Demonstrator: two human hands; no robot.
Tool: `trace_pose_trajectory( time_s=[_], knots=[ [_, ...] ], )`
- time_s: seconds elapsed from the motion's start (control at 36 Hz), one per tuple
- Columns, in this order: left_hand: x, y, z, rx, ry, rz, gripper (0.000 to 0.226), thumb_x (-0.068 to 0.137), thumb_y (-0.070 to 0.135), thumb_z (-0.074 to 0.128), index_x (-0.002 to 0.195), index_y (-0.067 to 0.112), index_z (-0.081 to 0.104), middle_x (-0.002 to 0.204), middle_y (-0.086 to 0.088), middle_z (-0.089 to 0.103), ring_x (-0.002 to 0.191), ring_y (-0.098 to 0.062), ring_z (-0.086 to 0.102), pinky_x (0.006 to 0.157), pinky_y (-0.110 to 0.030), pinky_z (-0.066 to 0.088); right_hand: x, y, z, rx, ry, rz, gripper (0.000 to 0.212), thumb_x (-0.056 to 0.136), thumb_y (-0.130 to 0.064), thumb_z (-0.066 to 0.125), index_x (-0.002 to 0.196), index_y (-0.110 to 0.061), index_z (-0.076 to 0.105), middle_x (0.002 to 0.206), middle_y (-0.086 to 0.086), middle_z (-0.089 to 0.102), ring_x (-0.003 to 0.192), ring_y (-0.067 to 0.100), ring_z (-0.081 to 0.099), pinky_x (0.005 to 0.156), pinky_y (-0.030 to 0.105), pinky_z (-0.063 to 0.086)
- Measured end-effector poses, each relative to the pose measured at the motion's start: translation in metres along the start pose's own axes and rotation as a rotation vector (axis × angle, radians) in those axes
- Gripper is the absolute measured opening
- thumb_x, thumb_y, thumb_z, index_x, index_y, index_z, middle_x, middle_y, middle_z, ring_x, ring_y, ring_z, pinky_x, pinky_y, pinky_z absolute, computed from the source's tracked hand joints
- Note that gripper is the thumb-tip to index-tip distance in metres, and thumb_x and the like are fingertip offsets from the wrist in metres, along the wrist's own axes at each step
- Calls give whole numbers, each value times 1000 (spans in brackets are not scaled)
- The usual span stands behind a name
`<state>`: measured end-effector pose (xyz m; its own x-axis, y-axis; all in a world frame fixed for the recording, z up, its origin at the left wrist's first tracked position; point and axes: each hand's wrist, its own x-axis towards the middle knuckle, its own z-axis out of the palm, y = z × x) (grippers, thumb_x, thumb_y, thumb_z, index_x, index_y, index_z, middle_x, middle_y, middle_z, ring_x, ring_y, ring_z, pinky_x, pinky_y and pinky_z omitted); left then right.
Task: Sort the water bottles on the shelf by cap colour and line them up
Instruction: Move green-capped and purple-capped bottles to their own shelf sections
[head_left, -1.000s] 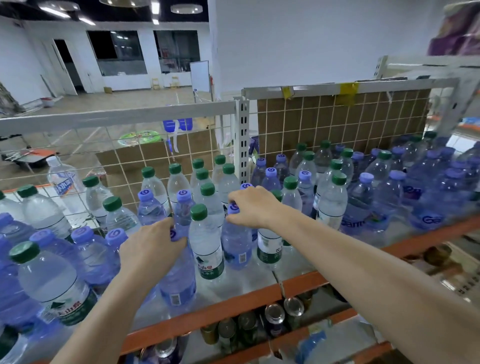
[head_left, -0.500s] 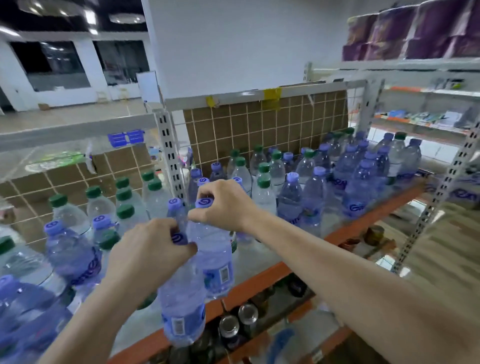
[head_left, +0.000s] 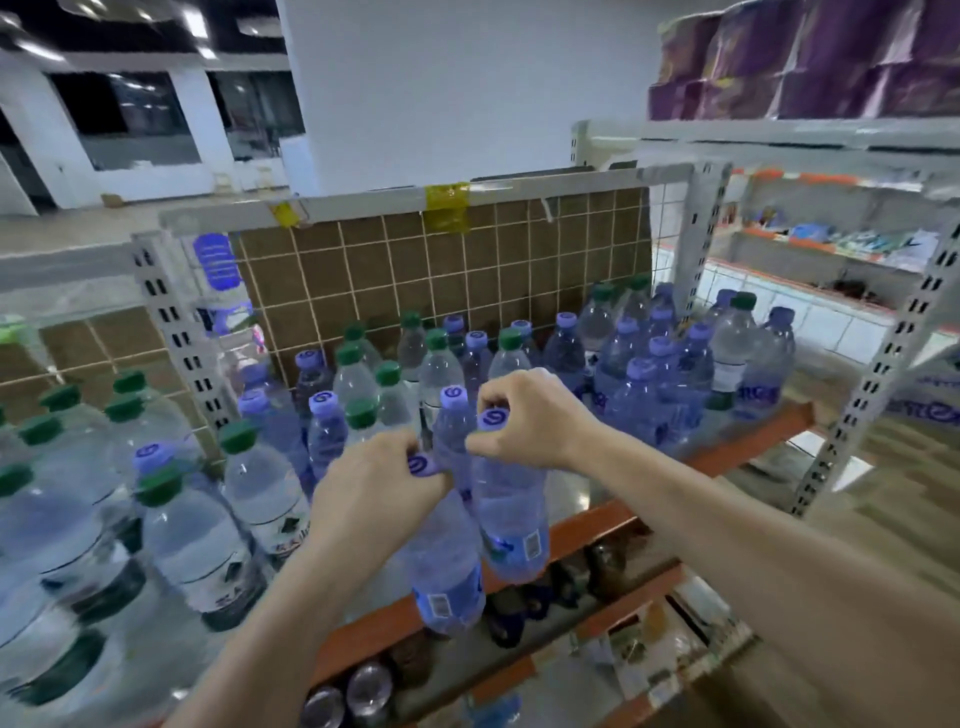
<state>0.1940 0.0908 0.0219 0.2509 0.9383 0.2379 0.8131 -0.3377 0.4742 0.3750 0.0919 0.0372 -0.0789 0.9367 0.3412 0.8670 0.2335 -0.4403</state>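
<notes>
Many water bottles with green or purple caps stand mixed on a shelf with an orange front rail. My left hand grips the neck of a purple-capped bottle and holds it lifted in front of the rail. My right hand grips the neck of a second purple-capped bottle, also lifted, right beside the first. Green-capped bottles crowd the left bay. Purple-capped bottles cluster at the right of the middle bay.
A brown wire-grid back panel closes the shelf behind. White slotted uprights divide the bays. Cans lie on the lower shelf. Purple packages sit on the top shelf at right.
The view has swung rightward. Both hands have carried their purple-capped bottles to the right, off the left bay and in front of the middle bay.
</notes>
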Motion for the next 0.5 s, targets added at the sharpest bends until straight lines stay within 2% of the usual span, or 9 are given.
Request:
trace_pose_trajectory(
  time_s=[0.08, 0.14, 0.22, 0.31, 0.5],
  knots=[
    [8, 24, 16, -18, 39, -17, 42, 77, 31, 65, 57, 18, 30, 51, 0, 39, 53, -19, 40, 48, -30, 24, -3, 29, -18, -45, 4, 39, 38, 67, -36, 71, 58, -7, 49, 49, -1, 34, 51, 16, 32, 52, 33, 29],
    [14, 35, 25, 10, 57, -13, 43, 79, 33, 65, 60, 18, 30, 54, -1, 41, 55, -20, 43, 48, -32, 24, -2, 45, -27, -63, 20, 63, 37, 67, -36, 70, 57, -10, 47, 49, -1, 37, 53, 17, 35, 53, 33, 30],
    [23, 46, 37, 46, 59, -8, 42, 82, 36, 63, 64, 16, 32, 57, -2, 44, 58, -22, 46, 50, -33, 26, 3, 65, -37, -103, 33, 87, 34, 69, -41, 68, 69, -8, 61, 59, 2, 55, 64, 23, 52, 58, 32, 40],
    [32, 53, 46, 55, 54, -10, 39, 83, 36, 63, 66, 16, 35, 57, -2, 45, 58, -21, 47, 52, -33, 28, 10, 82, -43, -129, 20, 88, 33, 70, -45, 68, 71, -13, 64, 63, -2, 57, 72, 21, 57, 64, 33, 45],
    [47, 52, 60, 40, 22, 8, 27, 84, 36, 62, 72, 19, 44, 65, 0, 52, 67, -22, 52, 50, -30, 30, 26, 110, -46, -206, -41, 111, 27, 74, -48, 65, 77, -21, 63, 69, -8, 56, 75, 16, 55, 54, 26, 31]
  ],
)
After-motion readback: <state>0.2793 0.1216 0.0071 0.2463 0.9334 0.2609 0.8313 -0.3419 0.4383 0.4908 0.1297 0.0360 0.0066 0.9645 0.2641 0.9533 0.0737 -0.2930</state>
